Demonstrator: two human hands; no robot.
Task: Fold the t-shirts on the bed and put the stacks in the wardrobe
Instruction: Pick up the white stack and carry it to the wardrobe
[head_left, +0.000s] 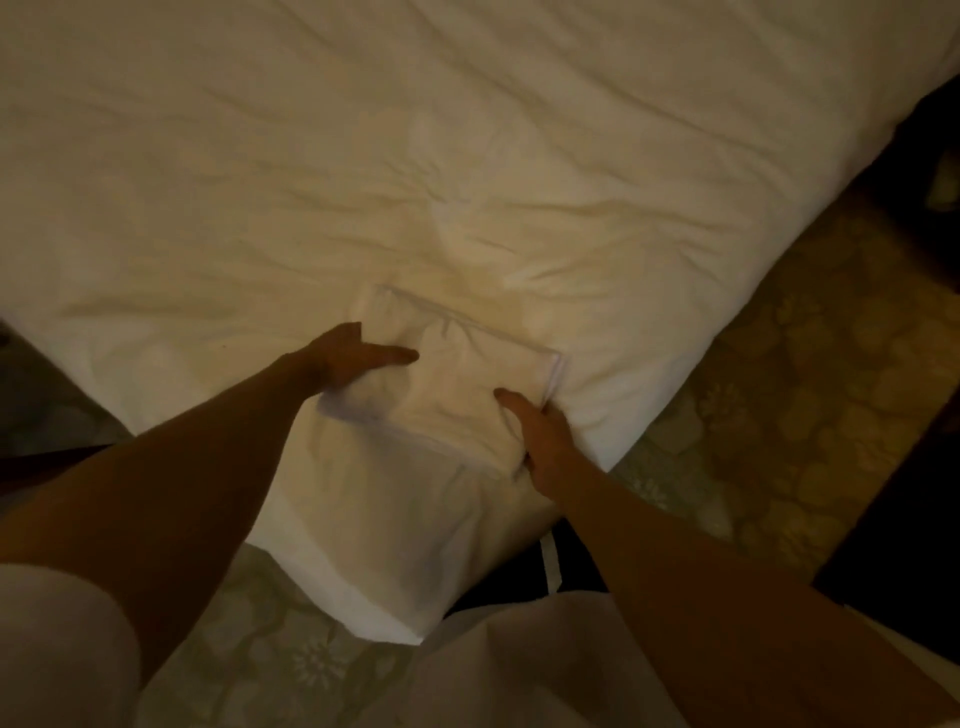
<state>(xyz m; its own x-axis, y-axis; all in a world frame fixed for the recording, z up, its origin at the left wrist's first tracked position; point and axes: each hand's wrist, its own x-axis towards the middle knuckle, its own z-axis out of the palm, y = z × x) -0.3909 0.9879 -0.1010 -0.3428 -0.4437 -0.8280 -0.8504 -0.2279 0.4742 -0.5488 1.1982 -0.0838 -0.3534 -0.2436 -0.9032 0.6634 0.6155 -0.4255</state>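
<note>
My left hand (353, 358) and right hand (540, 436) grip the folded white cotton t-shirt stack (447, 379) at centre frame, so I judge only the wardrobe trip remains.

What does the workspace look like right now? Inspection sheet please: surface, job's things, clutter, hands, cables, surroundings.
Surface: bed under a white, creased cover; its near corner points toward the person.
Job's things: one folded white stack lies near that corner; the layer count is too blurred to tell. No unfolded t-shirts seen.
Clutter: nothing seen.
Hands: left hand holds the stack's left edge, thumb on top. Right hand holds the right edge, thumb on top; the fingers of both are hidden.
Cables: nothing seen.
Surroundings: patterned floor on both sides of the bed, dark shapes at the right edge, dim light. Wardrobe not in view.
</note>
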